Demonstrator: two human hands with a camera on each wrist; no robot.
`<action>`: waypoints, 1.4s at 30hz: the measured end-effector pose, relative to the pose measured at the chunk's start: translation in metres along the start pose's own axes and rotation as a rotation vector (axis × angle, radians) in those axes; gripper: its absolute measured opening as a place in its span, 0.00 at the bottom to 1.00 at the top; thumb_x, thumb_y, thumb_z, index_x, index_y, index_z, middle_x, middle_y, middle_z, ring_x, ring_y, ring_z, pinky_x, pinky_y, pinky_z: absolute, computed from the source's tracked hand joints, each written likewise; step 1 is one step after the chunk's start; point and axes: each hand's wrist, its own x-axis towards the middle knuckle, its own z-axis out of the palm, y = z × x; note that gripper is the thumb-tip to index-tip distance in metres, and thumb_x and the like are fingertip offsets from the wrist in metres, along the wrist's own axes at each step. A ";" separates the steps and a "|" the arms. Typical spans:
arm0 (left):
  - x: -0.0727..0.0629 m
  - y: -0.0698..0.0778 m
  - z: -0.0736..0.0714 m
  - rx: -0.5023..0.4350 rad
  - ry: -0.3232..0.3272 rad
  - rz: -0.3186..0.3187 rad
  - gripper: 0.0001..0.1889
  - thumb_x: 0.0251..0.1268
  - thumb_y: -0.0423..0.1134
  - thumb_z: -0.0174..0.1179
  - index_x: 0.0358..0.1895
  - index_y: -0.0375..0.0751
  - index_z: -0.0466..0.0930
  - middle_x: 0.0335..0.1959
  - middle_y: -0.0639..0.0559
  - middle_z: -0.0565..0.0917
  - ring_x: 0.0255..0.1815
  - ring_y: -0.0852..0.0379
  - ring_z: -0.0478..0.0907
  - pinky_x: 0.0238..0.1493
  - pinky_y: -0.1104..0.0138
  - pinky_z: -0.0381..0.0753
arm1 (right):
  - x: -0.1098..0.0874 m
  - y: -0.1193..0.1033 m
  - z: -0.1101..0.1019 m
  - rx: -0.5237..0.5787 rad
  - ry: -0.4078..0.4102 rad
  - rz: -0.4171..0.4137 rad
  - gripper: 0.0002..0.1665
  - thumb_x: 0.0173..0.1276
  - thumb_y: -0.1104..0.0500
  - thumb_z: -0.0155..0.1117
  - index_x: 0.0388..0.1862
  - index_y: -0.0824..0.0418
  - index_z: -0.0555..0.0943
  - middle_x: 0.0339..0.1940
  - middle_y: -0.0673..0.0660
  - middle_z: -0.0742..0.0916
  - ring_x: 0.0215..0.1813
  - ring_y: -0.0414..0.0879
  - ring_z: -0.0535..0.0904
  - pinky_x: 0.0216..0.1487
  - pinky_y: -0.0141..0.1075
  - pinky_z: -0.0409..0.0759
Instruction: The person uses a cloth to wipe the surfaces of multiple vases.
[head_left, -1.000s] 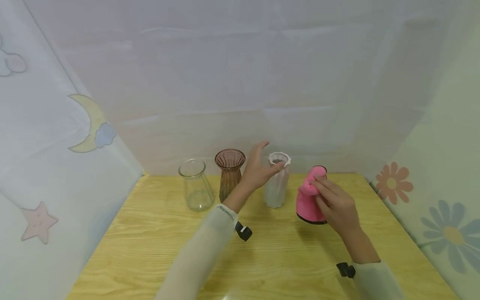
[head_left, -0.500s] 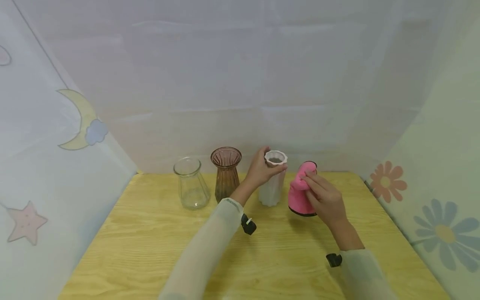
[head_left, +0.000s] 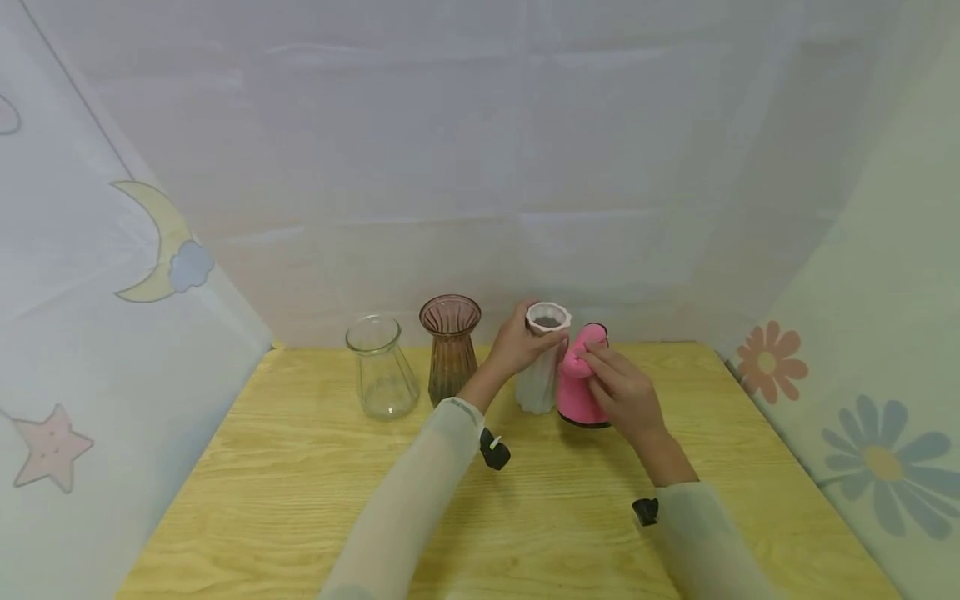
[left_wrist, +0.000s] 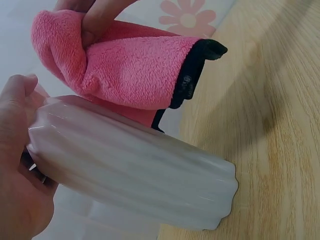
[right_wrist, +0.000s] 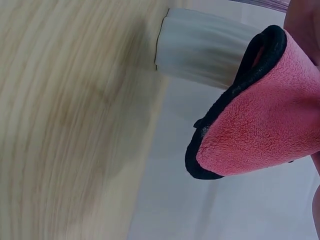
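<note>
My left hand (head_left: 517, 343) grips a white fluted vase (left_wrist: 135, 160) around its neck, just below the scalloped rim. The vase stands upright on the wooden table. In my right hand (head_left: 626, 392) a pink fleecy cloth (head_left: 583, 392) with black edging is pinched at its bunched top. The cloth hangs against or very close to the vase's right side; the left wrist view shows its lower part overlapping the vase wall. To the left of the white vase stand a purple-brown ribbed glass vase (head_left: 452, 362) and a clear glass vase (head_left: 386, 379).
A yellowish wooden table (head_left: 300, 517) carries all the vases near its back edge. Behind it hangs a pale creased sheet (head_left: 420, 150). Side walls with a moon (head_left: 161, 242) and flowers (head_left: 885, 462) printed on them flank the table.
The left hand has closed around the white vase's neck, where before its fingers were spread beside it. The right hand has carried the pink cloth leftward to the vase.
</note>
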 end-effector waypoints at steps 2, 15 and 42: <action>-0.002 -0.001 -0.002 0.010 0.000 -0.005 0.45 0.61 0.53 0.72 0.75 0.38 0.60 0.61 0.43 0.79 0.60 0.50 0.77 0.56 0.56 0.80 | 0.000 -0.003 0.003 0.000 -0.016 0.006 0.13 0.72 0.63 0.66 0.52 0.66 0.87 0.54 0.65 0.88 0.53 0.61 0.85 0.65 0.35 0.75; -0.023 0.003 -0.015 0.034 -0.010 -0.012 0.42 0.61 0.51 0.72 0.74 0.40 0.63 0.60 0.45 0.79 0.60 0.52 0.77 0.58 0.60 0.79 | 0.002 -0.022 0.020 0.019 0.044 -0.056 0.14 0.72 0.63 0.64 0.52 0.68 0.87 0.55 0.66 0.87 0.52 0.62 0.86 0.49 0.53 0.82; -0.118 0.008 -0.080 0.088 0.048 -0.032 0.40 0.59 0.48 0.73 0.72 0.41 0.66 0.58 0.44 0.81 0.59 0.48 0.78 0.59 0.51 0.78 | 0.004 -0.126 0.046 0.051 0.074 -0.057 0.20 0.79 0.55 0.52 0.47 0.66 0.89 0.49 0.62 0.90 0.47 0.55 0.89 0.43 0.46 0.86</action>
